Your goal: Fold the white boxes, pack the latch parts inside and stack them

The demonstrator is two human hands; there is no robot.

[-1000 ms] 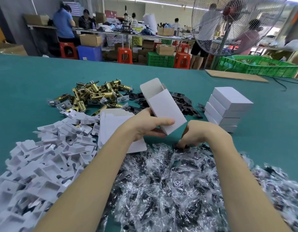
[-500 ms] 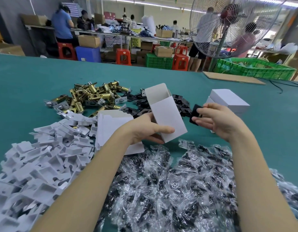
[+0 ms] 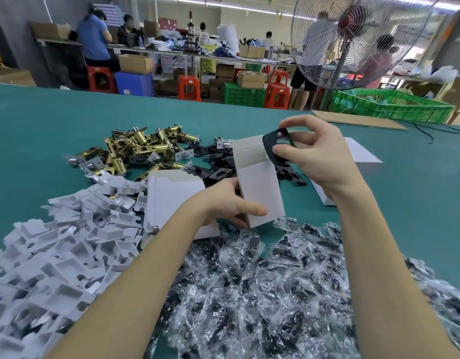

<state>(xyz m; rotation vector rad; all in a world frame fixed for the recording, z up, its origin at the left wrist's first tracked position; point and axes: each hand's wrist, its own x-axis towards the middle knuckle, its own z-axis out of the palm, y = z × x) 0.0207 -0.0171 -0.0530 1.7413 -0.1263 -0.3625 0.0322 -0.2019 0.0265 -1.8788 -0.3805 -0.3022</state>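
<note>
My left hand (image 3: 231, 203) grips the open white box (image 3: 260, 182) by its lower end, thumb across the front, tilted above the green table (image 3: 42, 130); my right hand (image 3: 316, 154) pinches a black plate (image 3: 274, 143) at the box's open mouth; brass latches (image 3: 138, 149) lie beyond; finished boxes (image 3: 363, 154) sit behind my right hand.

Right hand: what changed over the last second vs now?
The right hand left the heap of clear bags, where it was reaching, and rose toward the box mouth; it now pinches a black plate at the open top of the white box. The left hand went on gripping the box's lower end. The piles on the table stayed put.
</note>
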